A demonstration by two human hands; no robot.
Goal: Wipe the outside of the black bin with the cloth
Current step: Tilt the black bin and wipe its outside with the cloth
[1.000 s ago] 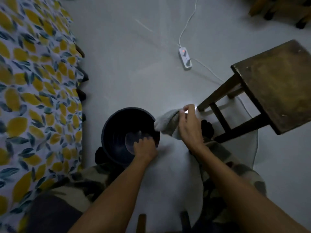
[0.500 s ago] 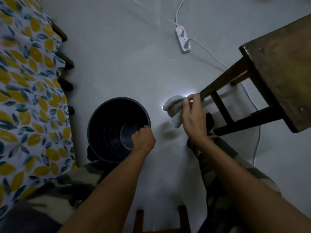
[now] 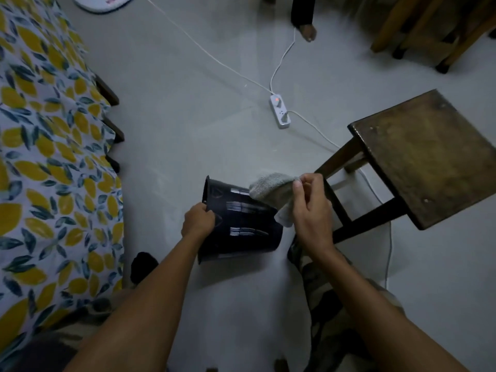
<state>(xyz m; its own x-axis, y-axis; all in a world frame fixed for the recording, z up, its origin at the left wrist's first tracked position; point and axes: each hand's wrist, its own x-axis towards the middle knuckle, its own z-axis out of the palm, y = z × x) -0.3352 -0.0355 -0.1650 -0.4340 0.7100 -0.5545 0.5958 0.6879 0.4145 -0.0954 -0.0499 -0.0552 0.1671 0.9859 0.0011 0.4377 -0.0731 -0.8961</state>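
The black bin [image 3: 241, 226] lies tipped on its side over the grey floor, its rim to the left and its base to the right, its glossy wall facing me. My left hand [image 3: 198, 220] grips the rim at the left. My right hand [image 3: 308, 208] pinches the grey cloth [image 3: 268, 187], which hangs over the bin's upper right end, touching its outer wall.
A dark wooden stool [image 3: 426, 157] stands close to the right. A white power strip [image 3: 280, 110] with cables lies on the floor behind. A bed with a lemon-print sheet [image 3: 51, 162] runs along the left. Another person's foot [image 3: 307, 32] and wooden furniture [image 3: 429, 25] are farther back.
The bin stood upright with my left hand on its rim; now it is tipped onto its side. My right hand has brought the cloth against the bin's outer wall.
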